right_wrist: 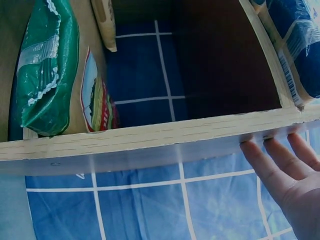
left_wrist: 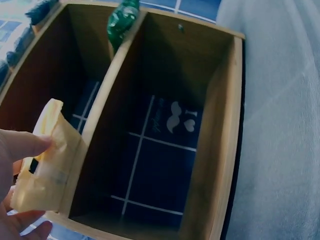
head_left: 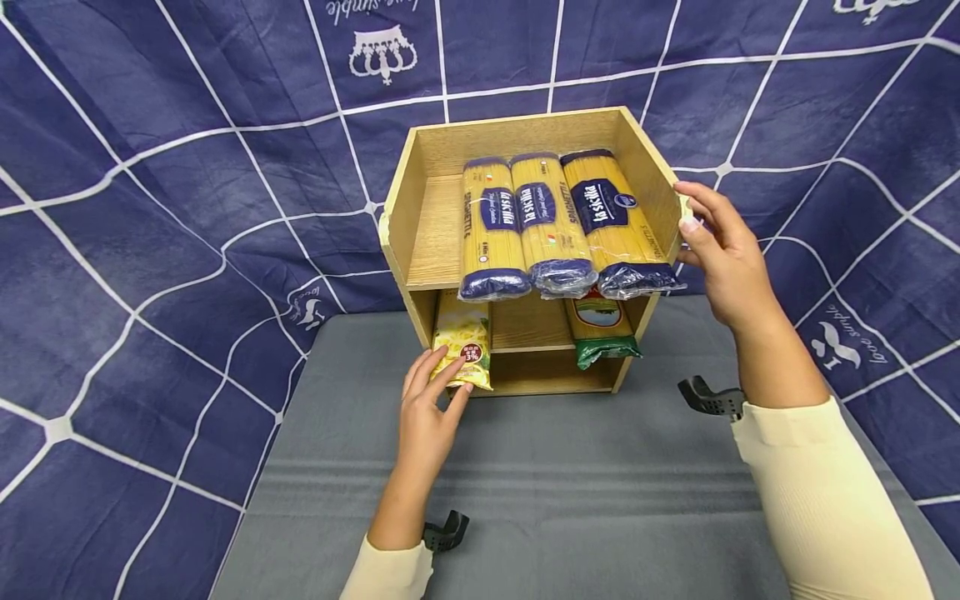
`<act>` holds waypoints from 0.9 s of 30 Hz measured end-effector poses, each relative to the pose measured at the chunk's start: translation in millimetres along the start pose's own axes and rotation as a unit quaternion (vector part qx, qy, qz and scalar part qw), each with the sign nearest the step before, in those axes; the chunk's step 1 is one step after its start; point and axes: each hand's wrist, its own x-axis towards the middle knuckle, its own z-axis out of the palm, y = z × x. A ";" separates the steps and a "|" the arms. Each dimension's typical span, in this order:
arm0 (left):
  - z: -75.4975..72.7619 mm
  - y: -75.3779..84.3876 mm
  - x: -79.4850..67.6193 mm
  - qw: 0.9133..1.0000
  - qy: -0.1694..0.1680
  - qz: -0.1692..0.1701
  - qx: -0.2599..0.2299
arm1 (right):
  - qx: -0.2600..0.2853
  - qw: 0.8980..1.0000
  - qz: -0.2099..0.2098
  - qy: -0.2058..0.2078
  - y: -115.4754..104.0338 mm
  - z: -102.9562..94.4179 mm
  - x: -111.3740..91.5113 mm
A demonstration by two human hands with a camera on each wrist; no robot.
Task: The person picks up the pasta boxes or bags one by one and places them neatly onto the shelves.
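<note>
A small wooden shelf (head_left: 525, 387) stands against the curtained back. My left hand (head_left: 431, 408) holds the front end of a yellow food packet (head_left: 463, 329), which lies in the shelf's middle level at the left and sticks out a little. In the left wrist view, the thumb (left_wrist: 27, 145) lies against the packet (left_wrist: 52, 165), with other fingers at its far side. My right hand (head_left: 723, 254) grips the upper right side panel at its front edge. The right wrist view shows its fingertips (right_wrist: 257, 155) touching the panel's outer face; the thumb is hidden there.
Three spaghetti packs (head_left: 491, 229) with blue labels lie side by side on the top level, their ends overhanging. A green-ended pasta pack (head_left: 603, 325) lies at the middle level's right. Grey cloth (head_left: 555, 483) covers the table; blue checked curtains (head_left: 187, 250) surround it.
</note>
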 end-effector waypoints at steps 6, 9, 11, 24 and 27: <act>11.3 -5.8 8.4 0.998 0.030 0.022 0.057 | -0.015 1.000 0.003 0.003 -0.7 -0.8 -0.9; 15.0 -7.0 12.7 0.996 0.042 0.015 0.074 | -0.019 1.000 0.007 0.001 -0.6 -0.7 -1.3; 17.1 -8.1 14.9 0.995 0.049 0.013 0.082 | -0.020 1.000 0.009 0.000 -0.4 -0.3 -1.7; 20.8 -9.9 22.5 0.994 0.047 0.007 0.097 | -0.017 1.000 0.005 -0.001 -0.5 -0.3 -1.3; 20.6 -8.6 24.1 0.993 0.040 0.004 0.108 | -0.016 1.000 0.004 0.002 -0.4 -0.2 -1.8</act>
